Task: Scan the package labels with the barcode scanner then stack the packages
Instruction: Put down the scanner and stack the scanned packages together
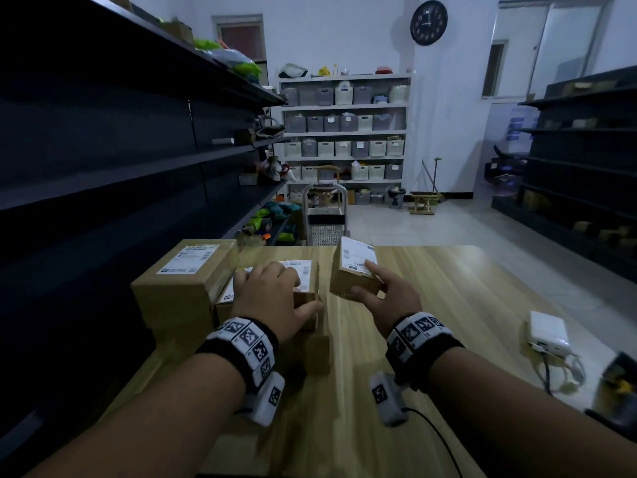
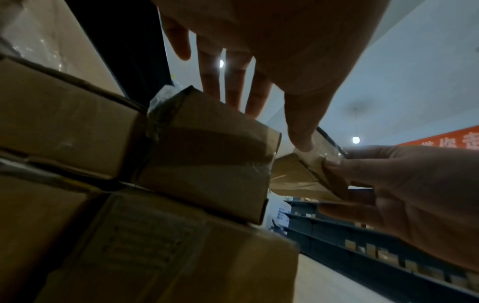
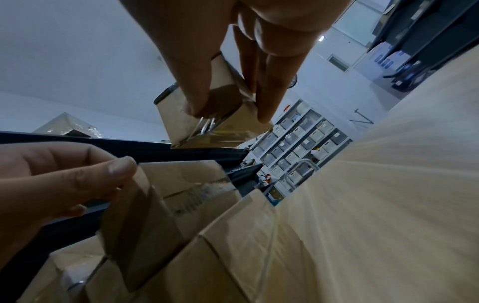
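My right hand (image 1: 370, 282) grips a small labelled cardboard box (image 1: 351, 267) and holds it tilted above the wooden table (image 1: 431, 339). Its thumb is on the near side and its fingers on the top; the box (image 3: 215, 131) hangs clear of the stack. My left hand (image 1: 279, 291) lies on a medium labelled box (image 1: 305, 270), fingers straight across its top (image 2: 207, 164) and thumb by its near right corner. That box sits on a lower box (image 1: 317, 350). A large labelled box (image 1: 182, 281) stands just to the left.
Dark shelving (image 1: 103, 150) runs along the table's left side. A white device with cables (image 1: 548, 331) lies at the right of the table. A dark object with yellow parts (image 1: 620, 384) is cut off at the right edge. A trolley (image 1: 324, 219) stands beyond the far edge.
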### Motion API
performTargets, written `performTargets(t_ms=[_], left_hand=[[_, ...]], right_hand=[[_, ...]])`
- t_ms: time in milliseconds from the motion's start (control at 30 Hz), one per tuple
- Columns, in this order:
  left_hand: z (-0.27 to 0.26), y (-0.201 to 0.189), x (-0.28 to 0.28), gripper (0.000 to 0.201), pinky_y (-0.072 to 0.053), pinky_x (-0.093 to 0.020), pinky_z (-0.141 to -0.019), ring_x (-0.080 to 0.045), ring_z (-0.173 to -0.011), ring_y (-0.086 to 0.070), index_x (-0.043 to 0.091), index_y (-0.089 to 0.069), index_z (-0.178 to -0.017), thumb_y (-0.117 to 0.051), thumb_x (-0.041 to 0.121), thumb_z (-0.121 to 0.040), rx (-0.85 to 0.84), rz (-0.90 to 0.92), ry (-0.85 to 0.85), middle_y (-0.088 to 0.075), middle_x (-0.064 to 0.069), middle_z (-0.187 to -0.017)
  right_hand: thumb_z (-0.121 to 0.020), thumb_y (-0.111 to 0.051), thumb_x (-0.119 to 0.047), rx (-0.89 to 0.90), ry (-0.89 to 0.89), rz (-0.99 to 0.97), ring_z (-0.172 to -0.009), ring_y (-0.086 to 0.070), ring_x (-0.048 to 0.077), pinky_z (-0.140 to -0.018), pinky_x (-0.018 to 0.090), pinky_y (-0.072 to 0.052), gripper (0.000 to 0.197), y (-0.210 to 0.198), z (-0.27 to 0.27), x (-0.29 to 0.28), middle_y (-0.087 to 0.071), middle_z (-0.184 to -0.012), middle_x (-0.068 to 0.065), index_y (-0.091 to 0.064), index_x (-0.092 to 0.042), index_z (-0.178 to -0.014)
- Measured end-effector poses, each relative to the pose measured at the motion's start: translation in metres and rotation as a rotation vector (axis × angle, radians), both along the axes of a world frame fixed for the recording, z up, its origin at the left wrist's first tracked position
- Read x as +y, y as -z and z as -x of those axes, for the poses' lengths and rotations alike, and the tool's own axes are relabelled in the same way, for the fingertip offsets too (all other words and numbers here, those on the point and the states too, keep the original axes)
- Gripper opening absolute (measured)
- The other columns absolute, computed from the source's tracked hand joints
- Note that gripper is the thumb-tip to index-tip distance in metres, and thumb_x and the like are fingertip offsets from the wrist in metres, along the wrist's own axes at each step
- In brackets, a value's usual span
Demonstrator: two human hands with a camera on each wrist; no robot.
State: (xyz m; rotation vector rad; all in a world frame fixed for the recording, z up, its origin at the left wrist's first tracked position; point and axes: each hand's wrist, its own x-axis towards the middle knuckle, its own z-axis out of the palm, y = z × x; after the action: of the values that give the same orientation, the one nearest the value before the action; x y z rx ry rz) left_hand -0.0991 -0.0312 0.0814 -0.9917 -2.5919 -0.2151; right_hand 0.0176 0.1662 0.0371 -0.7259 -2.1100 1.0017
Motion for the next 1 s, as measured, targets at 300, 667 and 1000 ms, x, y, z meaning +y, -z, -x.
performTargets(t_ms=[300, 667, 1000], left_hand=[[0.027, -0.036, -0.066, 0.012, -0.045, -0.053, -0.113, -0.021, -0.11, -0.06, 0.037, -0.065, -0.11, -0.068, 0.041, -0.1, -0.163, -0.605, -0.133, -0.068, 0.009, -0.115], [0.089, -0.032, -0.123, 0.037, -0.051, -0.039, -0.11, -0.027, -0.133, -0.064, 0.028, -0.071, -0.14, -0.053, 0.033, -0.108, -0.318, -0.134, -0.172, -0.068, -0.003, -0.149], [0.093, -0.028, -0.133, 0.035, -0.051, -0.04, -0.11, -0.025, -0.129, -0.063, 0.033, -0.069, -0.138, -0.056, 0.032, -0.105, -0.274, -0.094, -0.124, -0.07, 0.001, -0.144]], right_hand=[[-0.092, -0.081, -0.046, -0.005, -0.145, -0.134, -0.125, -0.065, 0.016, -0.104, 0.034, -0.054, 0.064, -0.062, 0.03, -0.044, -0.069, -0.143, -0.004, -0.059, -0.04, -0.152], [-0.096, -0.073, -0.055, -0.459, -0.305, -0.368, -0.125, -0.068, 0.024, -0.097, 0.033, -0.055, 0.065, -0.108, 0.108, -0.114, -0.068, -0.146, -0.002, -0.054, -0.037, -0.155], [-0.089, -0.074, -0.067, -0.6, -0.243, -0.496, -0.135, -0.061, 0.029, -0.116, 0.051, -0.039, 0.065, -0.079, 0.136, -0.132, -0.069, -0.143, -0.007, -0.058, -0.043, -0.148]])
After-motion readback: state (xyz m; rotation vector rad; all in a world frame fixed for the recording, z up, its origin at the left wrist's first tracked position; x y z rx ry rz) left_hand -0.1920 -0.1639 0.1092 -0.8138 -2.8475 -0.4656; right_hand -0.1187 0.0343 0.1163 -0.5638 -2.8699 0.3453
